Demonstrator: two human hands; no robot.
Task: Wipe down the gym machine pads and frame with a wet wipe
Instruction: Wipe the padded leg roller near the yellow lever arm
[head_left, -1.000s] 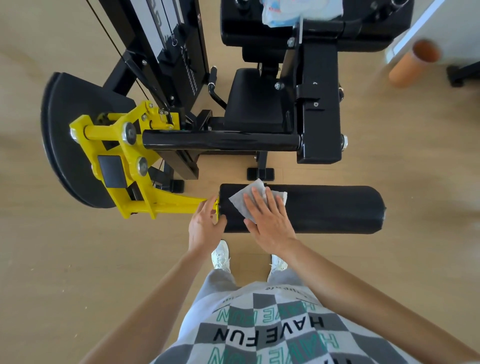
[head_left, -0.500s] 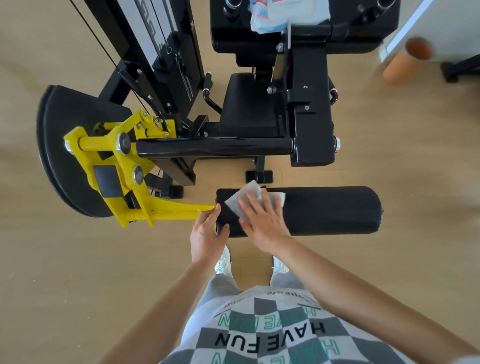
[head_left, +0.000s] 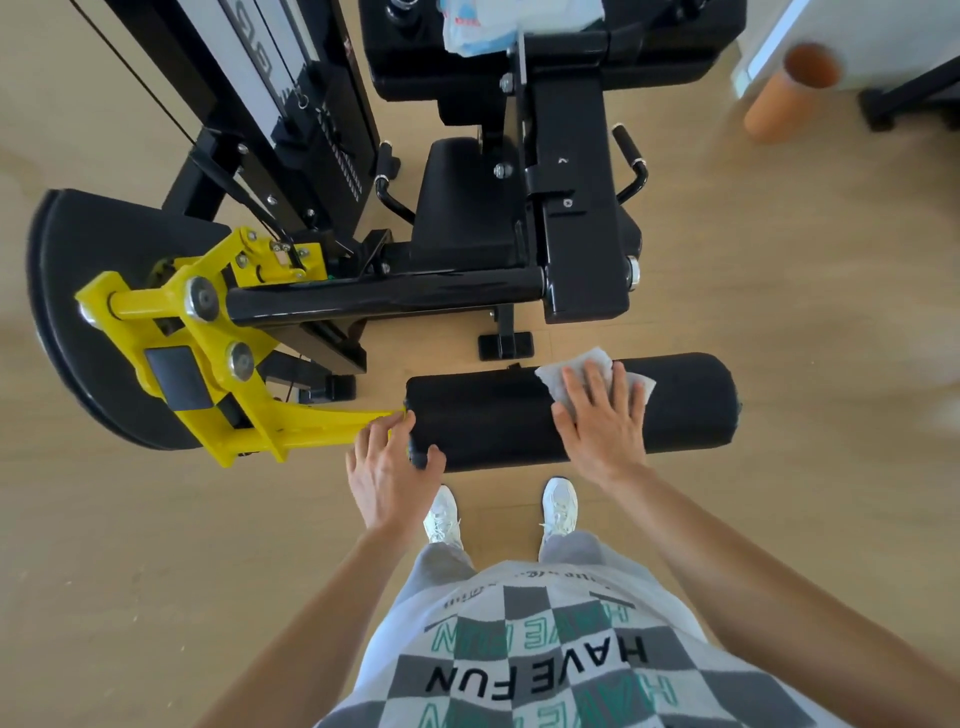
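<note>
right hand (head_left: 602, 421), wipe (head_left: 558, 376) slid right along roller pad (head_left: 493, 415) | wipe mostly hidden

Person in a checked T-shirt (head_left: 545, 654), grey trousers (head_left: 569, 545) and white trainers.
The T-shirt is a grey-and-white checkerboard print with "HAVE FUN" in black capitals. The same words repeat in teal outline letters above and below, and a line of small dark script runs near the hem. The light grey trousers fall to white lace-up trainers, left (head_left: 442, 515) and right (head_left: 560, 506). The left hand (head_left: 387, 470) and right hand (head_left: 602, 421) are bare, as are both forearms.
</note>
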